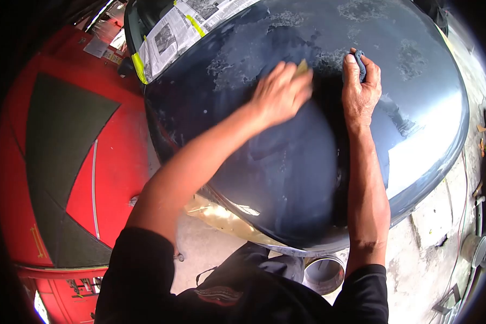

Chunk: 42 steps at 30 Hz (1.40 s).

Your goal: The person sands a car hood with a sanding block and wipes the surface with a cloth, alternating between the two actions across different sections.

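A large dark car panel [286, 156] fills the middle of the head view, wet and glossy, with dull scuffed patches. My left hand [285, 93] is blurred by motion over its upper middle. Its fingers close on a small yellowish pad [301, 68], partly hidden and smeared. Farther right, my right hand [361, 92] rests on the same panel, gripping a bunched blue-grey rag [360, 63] between thumb and fingers.
Newspaper [170, 43] held with yellow tape [139, 67] covers the area beyond the panel's upper left edge. A red vehicle [121, 178] stands at left. Below the panel sits a bucket [324, 274]; pipes and a cable lie along the concrete floor [410, 270] at right.
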Each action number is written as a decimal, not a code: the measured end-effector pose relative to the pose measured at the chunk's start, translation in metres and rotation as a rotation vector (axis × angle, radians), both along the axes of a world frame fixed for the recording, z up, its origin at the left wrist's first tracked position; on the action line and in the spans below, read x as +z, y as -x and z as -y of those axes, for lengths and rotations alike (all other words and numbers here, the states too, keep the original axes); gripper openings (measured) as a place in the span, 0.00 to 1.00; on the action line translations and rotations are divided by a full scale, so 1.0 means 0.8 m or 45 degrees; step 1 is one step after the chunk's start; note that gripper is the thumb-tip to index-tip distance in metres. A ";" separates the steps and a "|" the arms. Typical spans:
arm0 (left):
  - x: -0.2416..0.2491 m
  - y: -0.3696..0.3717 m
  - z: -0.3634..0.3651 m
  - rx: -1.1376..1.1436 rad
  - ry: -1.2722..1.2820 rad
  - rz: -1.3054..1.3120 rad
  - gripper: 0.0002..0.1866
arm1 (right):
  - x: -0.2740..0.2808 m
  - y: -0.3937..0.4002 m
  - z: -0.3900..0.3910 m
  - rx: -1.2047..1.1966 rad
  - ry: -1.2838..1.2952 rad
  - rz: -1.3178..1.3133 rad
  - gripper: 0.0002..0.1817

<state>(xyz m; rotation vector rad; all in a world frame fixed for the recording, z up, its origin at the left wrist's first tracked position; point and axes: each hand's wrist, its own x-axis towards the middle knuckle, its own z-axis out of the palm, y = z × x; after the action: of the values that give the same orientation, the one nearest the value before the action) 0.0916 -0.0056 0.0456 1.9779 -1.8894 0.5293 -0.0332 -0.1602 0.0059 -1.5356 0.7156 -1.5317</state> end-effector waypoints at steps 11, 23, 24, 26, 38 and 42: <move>-0.002 0.040 -0.069 -0.012 -0.096 0.000 0.22 | 0.002 0.004 -0.001 0.010 0.035 -0.051 0.18; -0.010 0.033 -0.051 -0.010 0.055 0.032 0.20 | 0.003 0.004 -0.003 0.038 -0.001 -0.056 0.20; -0.009 0.025 -0.044 -0.036 0.050 0.035 0.20 | 0.001 0.005 -0.002 0.040 0.003 -0.059 0.20; -0.008 -0.005 0.002 0.054 0.027 0.055 0.19 | -0.005 0.002 0.001 0.008 0.031 -0.084 0.21; -0.018 0.054 -0.157 0.059 -0.024 -0.198 0.24 | 0.011 -0.042 0.006 -0.464 0.493 -1.118 0.29; -0.010 0.049 -0.237 0.208 0.004 -0.281 0.24 | 0.010 -0.107 -0.038 -0.223 0.824 -1.192 0.20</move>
<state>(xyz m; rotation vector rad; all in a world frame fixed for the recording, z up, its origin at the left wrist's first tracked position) 0.0522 0.1842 0.0379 2.1047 -1.6041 0.3399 0.0528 -0.1300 0.0137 -2.8121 0.9100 -1.1501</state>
